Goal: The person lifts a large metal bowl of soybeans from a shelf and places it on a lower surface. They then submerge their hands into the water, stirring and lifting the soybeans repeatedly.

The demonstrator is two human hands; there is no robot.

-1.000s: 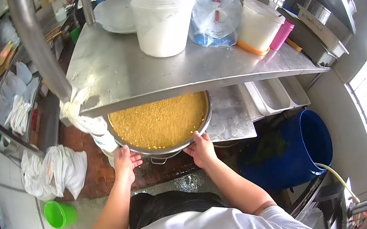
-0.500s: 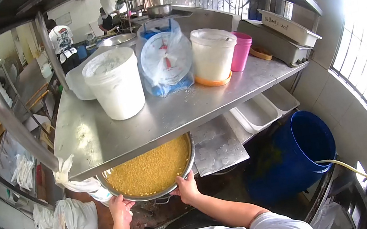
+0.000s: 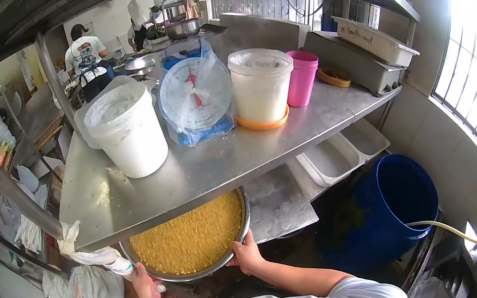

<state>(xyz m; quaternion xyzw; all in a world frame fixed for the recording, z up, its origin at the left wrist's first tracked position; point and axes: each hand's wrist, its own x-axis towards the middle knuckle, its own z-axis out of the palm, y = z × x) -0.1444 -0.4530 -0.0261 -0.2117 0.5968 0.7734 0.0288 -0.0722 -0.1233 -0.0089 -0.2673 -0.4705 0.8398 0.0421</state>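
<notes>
Steel shelf [image 3: 206,182] above far side of basin [image 3: 195,275]

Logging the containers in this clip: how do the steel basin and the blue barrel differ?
The steel basin is silvery, while the blue barrel is blue. The basin is wide and shallow; the barrel looks much deeper. The basin holds yellow grains, with the left hand and right hand at its rim; the barrel has a pale hose over its rim. Both are round and open-topped.
</notes>
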